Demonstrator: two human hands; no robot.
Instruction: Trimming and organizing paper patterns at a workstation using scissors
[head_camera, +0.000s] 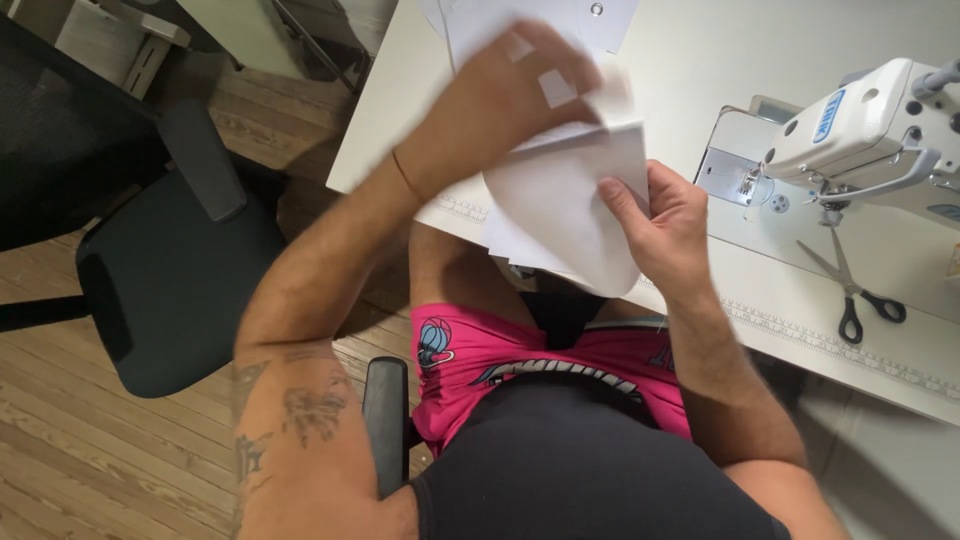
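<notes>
Both my hands hold a stack of white cut pieces (565, 205), fabric or paper, over the front edge of the white sewing table (700, 60). My left hand (490, 100) grips the top of the stack from above, fingers curled over it. From the right side, my right hand (670, 225) pinches the stack, thumb on top. The pieces have a rounded lower edge that hangs past the table edge, above my lap.
A white sewing machine (860, 120) stands at the right of the table, with black-handled scissors (850, 285) lying in front of it. More white sheets (600, 15) lie at the table's far side. A dark office chair (170, 270) stands on the wooden floor to my left.
</notes>
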